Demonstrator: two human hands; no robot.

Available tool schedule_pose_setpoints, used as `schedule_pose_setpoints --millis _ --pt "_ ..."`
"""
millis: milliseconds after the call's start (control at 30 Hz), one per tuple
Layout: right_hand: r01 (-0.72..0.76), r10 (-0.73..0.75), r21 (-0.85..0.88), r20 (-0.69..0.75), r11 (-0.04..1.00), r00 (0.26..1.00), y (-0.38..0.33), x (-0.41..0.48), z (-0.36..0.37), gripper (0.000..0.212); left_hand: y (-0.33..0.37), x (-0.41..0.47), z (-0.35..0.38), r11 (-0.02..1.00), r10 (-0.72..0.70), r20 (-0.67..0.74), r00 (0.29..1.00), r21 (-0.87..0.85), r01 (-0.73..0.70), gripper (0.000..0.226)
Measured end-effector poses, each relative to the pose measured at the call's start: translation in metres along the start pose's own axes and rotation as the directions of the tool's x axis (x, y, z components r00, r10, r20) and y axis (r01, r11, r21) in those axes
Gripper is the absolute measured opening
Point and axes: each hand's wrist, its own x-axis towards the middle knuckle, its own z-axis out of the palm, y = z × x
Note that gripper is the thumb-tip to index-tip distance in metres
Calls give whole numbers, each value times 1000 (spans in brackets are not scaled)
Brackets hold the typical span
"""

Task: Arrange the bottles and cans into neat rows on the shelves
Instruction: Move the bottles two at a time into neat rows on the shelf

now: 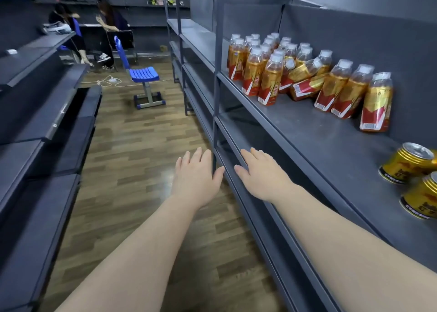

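Note:
Several amber bottles with red and gold labels [254, 61] stand in rows on the grey shelf [314, 134] at the right. One bottle [307, 88] lies on its side among them and another leans over it. A short line of upright bottles [376, 103] runs along the back wall. Two gold cans [406, 162] lie tipped at the shelf's right end. My left hand [197, 176] hangs flat over the floor, holding nothing. My right hand [262, 174] stretches out flat in front of a lower shelf's edge, well short of the bottles.
A blue chair [142, 75] stands in the aisle ahead, with a white cable and power strip [111, 81] on the wooden floor. Two people sit at the far left end. Dark shelving [42, 122] lines the left side of the aisle.

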Motion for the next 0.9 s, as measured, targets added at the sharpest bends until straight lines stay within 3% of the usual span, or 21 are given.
schedule_pose_setpoints --millis 333,633,900 --pt "-58 58 8 4 998 998 22 94 -6 63 -4 104 10 997 71 38 997 -5 -71 61" --pt "-12 17 73 -69 997 997 63 190 -29 63 22 205 4 996 80 -6 997 43 -79 59" --pt "-56 77 144 -145 988 986 115 241 -57 63 54 283 17 988 138 -26 990 70 -136 62"
